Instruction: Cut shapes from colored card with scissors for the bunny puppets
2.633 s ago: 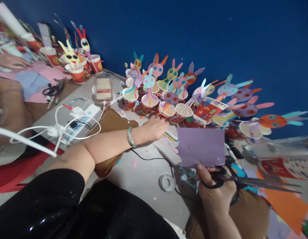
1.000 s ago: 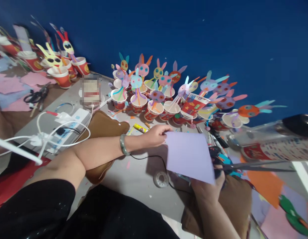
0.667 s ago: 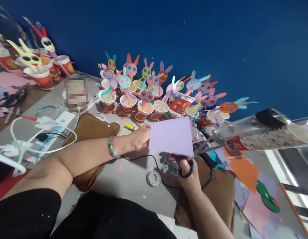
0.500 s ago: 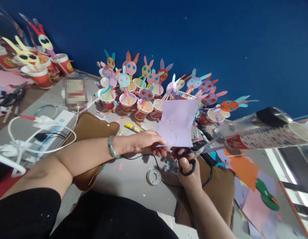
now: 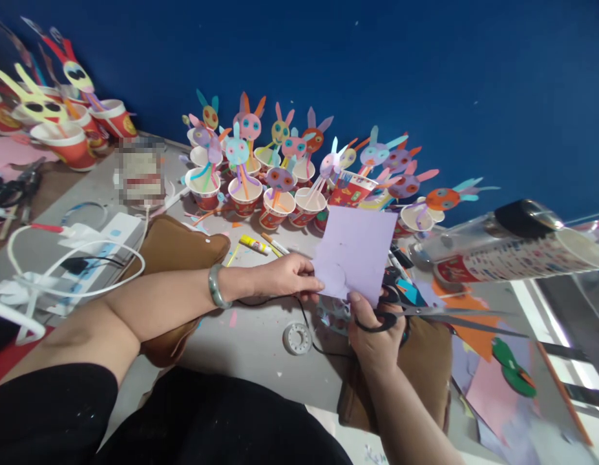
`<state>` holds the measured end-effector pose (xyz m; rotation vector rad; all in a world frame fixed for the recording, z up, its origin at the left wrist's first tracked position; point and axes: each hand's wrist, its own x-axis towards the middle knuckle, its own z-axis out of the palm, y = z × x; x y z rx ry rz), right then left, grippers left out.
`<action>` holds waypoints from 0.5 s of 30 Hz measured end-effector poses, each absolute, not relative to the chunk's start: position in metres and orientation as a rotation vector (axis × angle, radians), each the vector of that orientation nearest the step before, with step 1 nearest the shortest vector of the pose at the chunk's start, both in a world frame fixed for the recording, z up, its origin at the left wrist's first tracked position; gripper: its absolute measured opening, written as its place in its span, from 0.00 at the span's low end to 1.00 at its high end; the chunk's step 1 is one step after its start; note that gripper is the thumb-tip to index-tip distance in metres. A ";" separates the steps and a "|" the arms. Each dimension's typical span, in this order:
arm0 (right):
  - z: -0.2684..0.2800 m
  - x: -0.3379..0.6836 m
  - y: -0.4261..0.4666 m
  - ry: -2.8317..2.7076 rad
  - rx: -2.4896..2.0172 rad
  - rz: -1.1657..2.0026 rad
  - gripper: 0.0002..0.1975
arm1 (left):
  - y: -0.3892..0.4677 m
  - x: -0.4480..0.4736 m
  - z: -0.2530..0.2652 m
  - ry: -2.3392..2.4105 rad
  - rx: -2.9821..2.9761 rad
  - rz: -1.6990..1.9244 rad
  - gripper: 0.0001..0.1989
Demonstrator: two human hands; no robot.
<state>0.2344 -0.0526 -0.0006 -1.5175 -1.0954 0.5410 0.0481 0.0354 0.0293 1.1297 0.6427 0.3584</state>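
Observation:
A sheet of light purple paper is held up over the table, with a faint curved line near its lower left. My left hand, with a bangle at the wrist, pinches the sheet's lower left edge between thumb and fingers. Black-handled scissors hang on the fingers of my right hand, their blades slightly apart and pointing right, away from the paper. The right thumb touches the sheet's lower edge. Below the hands lies a white ring-shaped roll; behind the paper, a yellow glue stick.
Paper cups with paper rabbit figures line the blue wall. A clear bottle with a black cap and a stack of cups stand right. A power strip with white cables lies left; coloured paper lies right.
The scissors have swung from pointing up-right to pointing right. The purple sheet has shifted slightly right and flattened toward the view, and my right thumb now meets its lower edge.

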 end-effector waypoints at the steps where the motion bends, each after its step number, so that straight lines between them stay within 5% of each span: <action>1: -0.001 0.235 -0.053 -1.104 -1.489 0.571 0.14 | 0.035 0.048 0.030 0.651 1.126 0.420 0.07; 15: 0.004 0.227 -0.059 -1.673 -1.292 1.008 0.29 | 0.034 0.045 0.040 0.714 1.135 0.877 0.14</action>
